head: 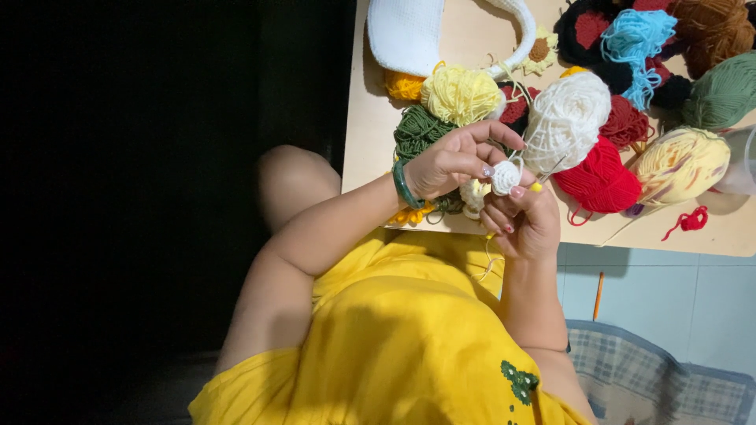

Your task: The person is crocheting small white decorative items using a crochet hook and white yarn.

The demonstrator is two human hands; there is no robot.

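Garment: one yellow top point(409, 346), nearest the camera, with a small green motif low on its front.
Mat: one checked cloth point(654, 378) on the tiled floor at the lower right.
Right hand: the right hand point(526, 222) is curled, its fingers closed round a crochet hook point(543, 177) with a yellow grip; the hook's thin metal shaft points up toward the white yarn.
Left hand: the left hand point(455, 161), with one green bangle point(404, 186) at the wrist, pinches the piece between thumb and fingertips.
Crochet piece: one small white round crochet piece point(505, 177), held in the air just in front of the table edge, touching the fingertips of both hands and lying between them.
Table: one pale wooden table point(709, 232) beyond the hands.
Near yarn: one white ball point(568, 120), one red ball point(600, 182), one pale yellow ball point(461, 94), one dark green skein point(417, 130), one cream-and-yellow ball point(681, 165).
Loose scrap: one red yarn scrap point(693, 220) near the table edge.
Far yarn: one light blue tangle point(636, 39), one sage green ball point(724, 93), one brown ball point(713, 27).
Far piece: one white knitted band point(409, 31) at the table's far edge.
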